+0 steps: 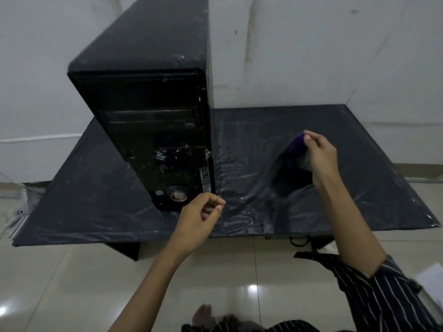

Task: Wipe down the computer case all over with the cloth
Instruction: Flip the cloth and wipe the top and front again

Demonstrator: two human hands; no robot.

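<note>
Striped dark clothing (pixel 383 295) of the person lies nearest the lens, along the lower edge, over glossy beige floor tiles (pixel 72 283). Beyond it is the low table (pixel 72 238), wrapped in creased black plastic sheeting (pixel 359 144), presumably to protect its top during cleaning. On the table's left part stands the black upright tower computer case (pixel 148 111), front panel toward the viewer. Its top and front carry pale smears and dust, so no face appears wiped yet.

Over the table's right part, well apart from the case, the right grip (pixel 320 155) pinches the small purple cloth (pixel 294 148) between thumb and fingertips. A fold of sheeting tents up beneath it, seemingly caught with the cloth, and would likely need shaking free before wiping.

Just beside the case's lower front corner hovers the left grip (pixel 199 212), fingers curled toward the thumb with nothing visibly held. It is probably placed there to steady the case. The cloth does not touch the case.
</note>
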